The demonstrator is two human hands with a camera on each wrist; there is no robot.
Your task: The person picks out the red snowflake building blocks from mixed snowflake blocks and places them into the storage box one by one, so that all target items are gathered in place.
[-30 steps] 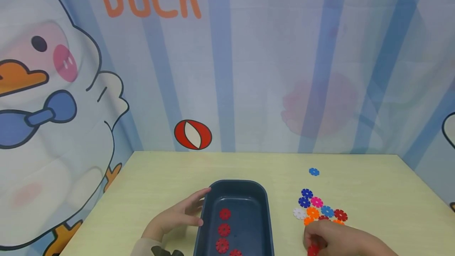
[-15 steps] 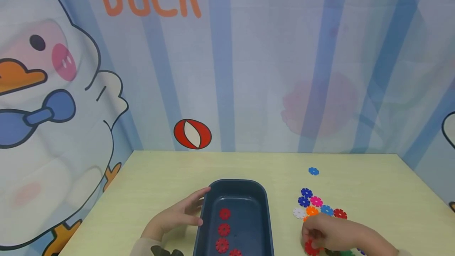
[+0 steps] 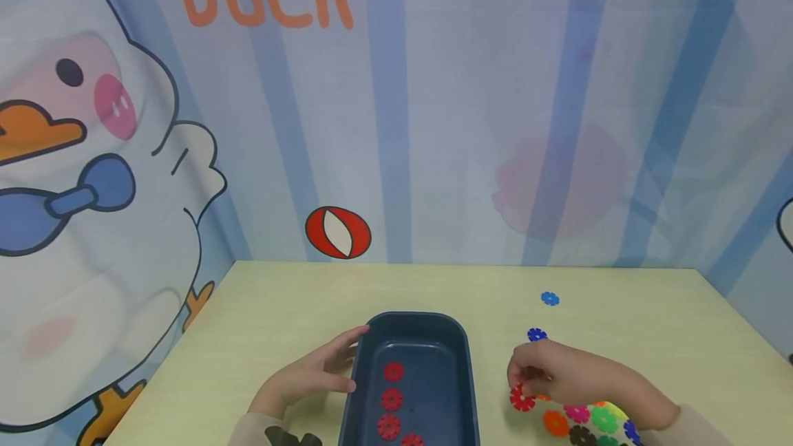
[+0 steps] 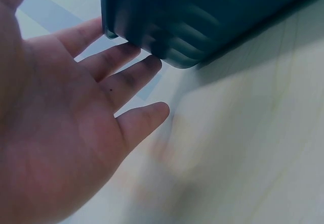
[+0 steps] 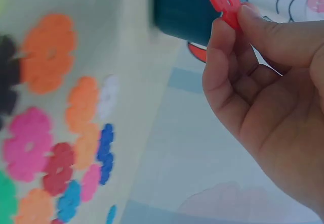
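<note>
Between thumb and forefinger, my right hand (image 3: 566,370) pinches a red snowflake disc (image 3: 522,399), lifted off the table just right of the tray. The right wrist view shows the same red disc (image 5: 223,0) at the fingertips. A dark blue tray (image 3: 436,377) stands at the front middle. Inside it several red snowflake discs (image 3: 392,399) lie in a row on the left side. My left hand (image 3: 303,377) touches the tray's left rim with thumb and fingertips. In the left wrist view that hand (image 4: 66,118) has its fingers extended against the tray wall (image 4: 167,27).
Under and around the right forearm lies a pile of snowflake discs in mixed colours, such as an orange disc (image 3: 555,423) and a green disc (image 3: 604,419). One light blue disc (image 3: 550,299) lies apart, farther back. A printed curtain (image 3: 452,122) hangs behind the table (image 3: 297,288).
My right hand has picked up a red disc from the pile and moved it up and left toward the tray. The left hand stays at the tray's rim.
</note>
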